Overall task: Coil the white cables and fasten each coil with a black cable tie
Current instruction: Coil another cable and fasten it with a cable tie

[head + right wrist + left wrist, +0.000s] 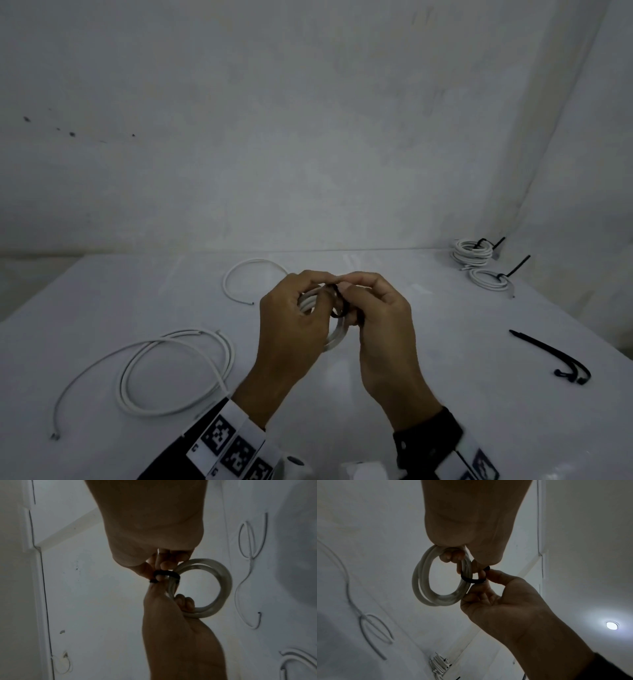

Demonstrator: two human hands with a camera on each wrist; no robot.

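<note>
I hold a small white cable coil (337, 340) above the middle of the table, between both hands. My left hand (317, 291) grips it, with fingers curled through the ring (423, 588). A black cable tie (338, 301) is looped around the coil's strands (471, 580). My right hand (354, 291) pinches the tie's end between thumb and forefinger, right beside the left thumb. In the right wrist view the black cable tie (167, 573) forms a loose loop around the coil (223, 585). The hands hide where the tie's ends meet.
A long loose white cable (178, 370) lies on the white table (445, 377) at the left, and a shorter curved one (253, 270) behind the hands. Two tied coils (472, 255) (489, 279) sit at the back right. Spare black ties (555, 356) lie at the right edge.
</note>
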